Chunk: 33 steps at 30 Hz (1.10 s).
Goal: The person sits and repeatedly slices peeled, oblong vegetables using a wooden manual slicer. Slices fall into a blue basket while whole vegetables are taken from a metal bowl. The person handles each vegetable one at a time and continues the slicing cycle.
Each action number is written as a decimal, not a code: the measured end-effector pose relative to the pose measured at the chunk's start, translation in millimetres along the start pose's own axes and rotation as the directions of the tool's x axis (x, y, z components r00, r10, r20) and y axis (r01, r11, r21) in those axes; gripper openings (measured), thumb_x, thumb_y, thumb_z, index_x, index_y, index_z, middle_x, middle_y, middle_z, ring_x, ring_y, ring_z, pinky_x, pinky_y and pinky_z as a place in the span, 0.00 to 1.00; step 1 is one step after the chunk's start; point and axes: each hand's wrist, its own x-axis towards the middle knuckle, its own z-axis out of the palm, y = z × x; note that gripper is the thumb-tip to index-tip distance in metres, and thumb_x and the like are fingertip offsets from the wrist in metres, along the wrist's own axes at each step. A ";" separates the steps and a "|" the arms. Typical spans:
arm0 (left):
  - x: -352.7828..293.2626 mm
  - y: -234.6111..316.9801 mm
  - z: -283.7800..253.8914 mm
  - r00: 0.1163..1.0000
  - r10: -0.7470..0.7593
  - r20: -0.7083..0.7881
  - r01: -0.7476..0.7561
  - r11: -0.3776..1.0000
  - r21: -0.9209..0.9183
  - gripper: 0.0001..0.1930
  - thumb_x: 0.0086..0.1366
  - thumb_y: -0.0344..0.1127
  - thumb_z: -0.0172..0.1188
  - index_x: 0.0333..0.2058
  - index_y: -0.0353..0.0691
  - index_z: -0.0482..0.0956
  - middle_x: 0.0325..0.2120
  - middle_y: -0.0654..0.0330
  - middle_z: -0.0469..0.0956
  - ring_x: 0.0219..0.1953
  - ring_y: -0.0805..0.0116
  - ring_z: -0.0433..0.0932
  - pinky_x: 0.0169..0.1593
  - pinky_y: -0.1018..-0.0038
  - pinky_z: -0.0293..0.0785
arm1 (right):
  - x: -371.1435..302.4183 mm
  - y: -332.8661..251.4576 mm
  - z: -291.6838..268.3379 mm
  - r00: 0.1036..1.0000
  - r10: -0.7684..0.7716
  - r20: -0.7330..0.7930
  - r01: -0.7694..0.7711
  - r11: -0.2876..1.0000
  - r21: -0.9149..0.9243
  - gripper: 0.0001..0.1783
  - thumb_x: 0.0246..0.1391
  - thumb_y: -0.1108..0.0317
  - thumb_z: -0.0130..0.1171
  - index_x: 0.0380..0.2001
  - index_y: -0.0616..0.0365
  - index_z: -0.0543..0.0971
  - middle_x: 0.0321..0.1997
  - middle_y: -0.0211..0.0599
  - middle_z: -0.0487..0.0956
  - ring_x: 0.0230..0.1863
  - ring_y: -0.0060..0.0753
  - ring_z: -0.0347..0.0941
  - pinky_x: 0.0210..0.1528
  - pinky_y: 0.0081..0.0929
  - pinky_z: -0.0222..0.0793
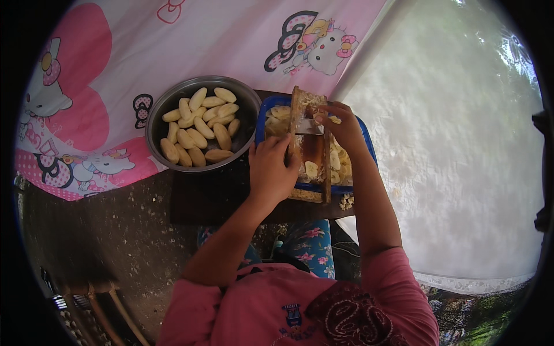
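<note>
A wooden slicer (pixel 313 151) with a metal blade (pixel 309 127) lies across a blue rectangular basin (pixel 366 138). My left hand (pixel 272 168) is wrapped round the slicer's left edge. Over its far part, my right hand (pixel 344 124) is closed with curled fingers, just beyond the blade. A small pale yellow banana piece (pixel 335 119) shows at those fingers; the rest of what they hold is hidden. One banana slice (pixel 311 169) lies on the near part of the slicer. More banana slices (pixel 340 167) fill the basin on both sides.
Left of the basin, a round metal pot (pixel 154 138) holds several peeled bananas (pixel 199 127). Both vessels stand on a dark table (pixel 202 199). A pink printed cloth (pixel 213 46) hangs behind, a white curtain (pixel 450 173) at right. Small scraps (pixel 347 202) lie by the basin's near right corner.
</note>
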 end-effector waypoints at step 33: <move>-1.6 -1.9 6.3 0.999 0.007 -0.041 -0.007 1.000 -0.004 0.23 0.60 0.37 0.59 0.54 0.38 0.75 0.43 0.54 0.75 0.53 0.55 0.71 0.66 0.49 0.52 | -17.4 -3.3 12.7 0.995 0.064 -0.081 -0.065 0.998 -0.012 0.16 0.46 0.54 0.71 0.39 0.46 0.87 0.58 0.54 0.71 0.61 0.54 0.66 0.62 0.44 0.62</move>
